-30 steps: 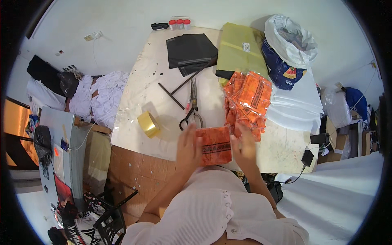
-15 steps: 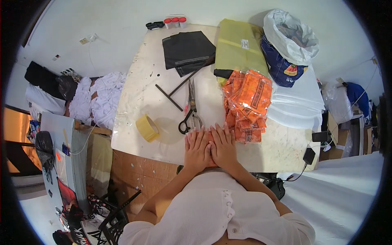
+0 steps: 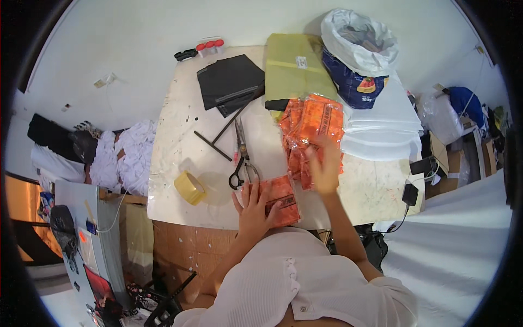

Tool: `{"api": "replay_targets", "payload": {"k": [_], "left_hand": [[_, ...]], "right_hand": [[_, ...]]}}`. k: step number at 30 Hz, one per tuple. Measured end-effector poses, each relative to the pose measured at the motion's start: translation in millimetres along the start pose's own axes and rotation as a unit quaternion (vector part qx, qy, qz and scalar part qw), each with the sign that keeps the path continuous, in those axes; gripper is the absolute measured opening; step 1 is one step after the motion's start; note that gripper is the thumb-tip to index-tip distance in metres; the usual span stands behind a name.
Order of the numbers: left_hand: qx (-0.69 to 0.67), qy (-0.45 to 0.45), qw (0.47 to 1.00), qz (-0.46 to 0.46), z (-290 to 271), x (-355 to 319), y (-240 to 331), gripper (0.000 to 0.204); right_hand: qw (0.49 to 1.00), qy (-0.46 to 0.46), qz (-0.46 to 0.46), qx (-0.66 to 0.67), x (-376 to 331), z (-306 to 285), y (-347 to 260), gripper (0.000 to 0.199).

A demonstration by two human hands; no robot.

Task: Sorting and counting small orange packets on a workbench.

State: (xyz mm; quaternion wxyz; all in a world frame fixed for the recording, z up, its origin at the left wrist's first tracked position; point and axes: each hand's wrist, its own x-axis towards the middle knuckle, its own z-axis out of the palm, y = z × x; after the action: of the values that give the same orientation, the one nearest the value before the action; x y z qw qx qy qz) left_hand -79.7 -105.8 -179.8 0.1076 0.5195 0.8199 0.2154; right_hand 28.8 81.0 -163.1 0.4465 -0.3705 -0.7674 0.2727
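Observation:
My left hand (image 3: pixel 251 211) lies flat with spread fingers on the left part of an orange packet (image 3: pixel 284 204) in clear plastic, at the table's near edge. Farther right, my right hand (image 3: pixel 326 170) hangs over or touches a heap of similar orange packets (image 3: pixel 321 117); its fingers are smeared by motion, so their grip does not show. Just beyond the left hand lie large black-handled scissors (image 3: pixel 241 144). A roll of yellowish tape (image 3: pixel 189 188) stands to their left.
On the table (image 3: pixel 169 147) lie a black T-shaped bar (image 3: pixel 213 144), black bags (image 3: pixel 229 82) and a yellow package (image 3: pixel 297 68). A blue-and-white sack (image 3: pixel 357 76) stands at the back right beside stacked white sheets (image 3: pixel 378 128). Black adapters (image 3: pixel 409 193) sit at the right edge.
Both hands were pressed together over the packet at the near edge. My right hand has lifted off and moved right to the heap; my left slid slightly left, uncovering the packet. The view has shifted.

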Motion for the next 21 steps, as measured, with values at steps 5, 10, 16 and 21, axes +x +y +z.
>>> {"api": "replay_targets", "payload": {"k": [5, 10, 16, 21], "left_hand": [[0.043, -0.046, 0.994, 0.094, -5.1, 2.6, 5.7, 0.059], [0.036, -0.036, 0.994, 0.099, -2.9, -0.9, 1.5, 0.060], [-0.071, -0.015, 0.996, 0.056, -11.2, 2.2, 3.1, 0.055], [-0.426, 0.032, 0.904, 0.012, -35.6, 25.2, 2.2, 0.051]], "right_hand": [[0.960, 0.230, 0.136, -0.079, 28.0, -11.2, 118.8, 0.041], [0.931, 0.114, 0.302, 0.172, 20.1, -17.4, 130.7, 0.024], [0.938, 0.153, 0.218, 0.224, 22.8, -68.5, 79.8, 0.016], [0.895, -0.033, 0.225, 0.384, 31.0, -99.3, -16.1, 0.014]]}}
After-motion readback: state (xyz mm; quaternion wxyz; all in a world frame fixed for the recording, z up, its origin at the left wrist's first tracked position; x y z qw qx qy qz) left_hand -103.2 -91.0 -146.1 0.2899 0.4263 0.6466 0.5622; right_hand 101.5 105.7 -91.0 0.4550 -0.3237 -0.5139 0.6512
